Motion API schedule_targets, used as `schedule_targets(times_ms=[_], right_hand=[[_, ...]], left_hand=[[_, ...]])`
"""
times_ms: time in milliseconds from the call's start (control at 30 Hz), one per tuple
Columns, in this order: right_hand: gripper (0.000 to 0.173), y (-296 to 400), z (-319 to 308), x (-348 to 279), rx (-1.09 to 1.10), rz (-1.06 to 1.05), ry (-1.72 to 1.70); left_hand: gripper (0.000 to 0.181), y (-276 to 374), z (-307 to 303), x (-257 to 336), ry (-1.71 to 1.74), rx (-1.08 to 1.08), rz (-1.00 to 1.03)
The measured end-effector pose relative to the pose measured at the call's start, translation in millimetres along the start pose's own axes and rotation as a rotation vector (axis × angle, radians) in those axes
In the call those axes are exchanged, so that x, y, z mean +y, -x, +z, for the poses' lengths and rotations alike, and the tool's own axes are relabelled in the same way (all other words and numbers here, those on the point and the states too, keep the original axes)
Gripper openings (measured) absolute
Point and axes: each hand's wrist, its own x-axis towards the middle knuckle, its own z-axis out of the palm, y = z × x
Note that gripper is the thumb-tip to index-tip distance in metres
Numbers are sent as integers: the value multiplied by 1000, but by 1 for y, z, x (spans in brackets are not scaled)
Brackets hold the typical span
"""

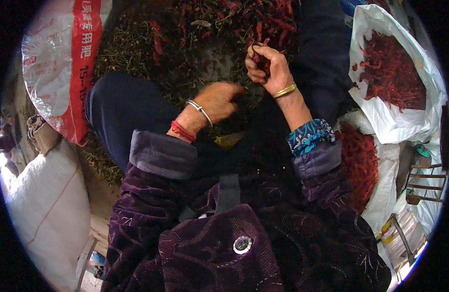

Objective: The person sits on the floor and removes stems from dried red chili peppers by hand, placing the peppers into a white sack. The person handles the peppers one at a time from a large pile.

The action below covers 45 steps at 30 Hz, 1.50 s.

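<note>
Dried red chili peppers (279, 22) lie in a heap at the top, mixed with dry plant stems (126, 47). My right hand (270, 67), with a gold bangle, is closed around a few dark red chilies (259, 60) at the heap's lower edge. My left hand (219, 100), wearing a silver bangle and a red cord, is blurred over the stems between my knees; its fingertips are hard to make out, and I cannot tell whether it holds anything.
At the right, an open white plastic sack (377, 127) holds red chilies, and more chilies (359, 168) lie below it. A red and white printed bag (87, 73) stands at the left above a white woven sack (53, 215). A metal rack (427, 176) is at the far right.
</note>
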Motion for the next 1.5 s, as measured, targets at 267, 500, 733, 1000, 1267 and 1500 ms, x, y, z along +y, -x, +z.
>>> schedule_targets(times_ms=[267,500,733,1000,1267,1500], right_hand=[[17,2,3,-3,-101,-89,58],[11,0,-8,-9,-141,-97,89],[16,2,17,8,43,-89,329],[13,-11,-2,13,39,-179,369],[12,-3,4,-1,-44,-99,21],[13,-1,2,-5,-14,-60,18]], left_hand=[[21,-23,-20,-38,-570,467,-517],[17,-26,-18,-49,-373,688,-348],[20,-33,-23,11,400,734,-139],[34,-31,-17,10,292,755,-284],[34,-13,-41,-42,-492,411,-759],[18,-20,-35,-3,457,446,-458]])
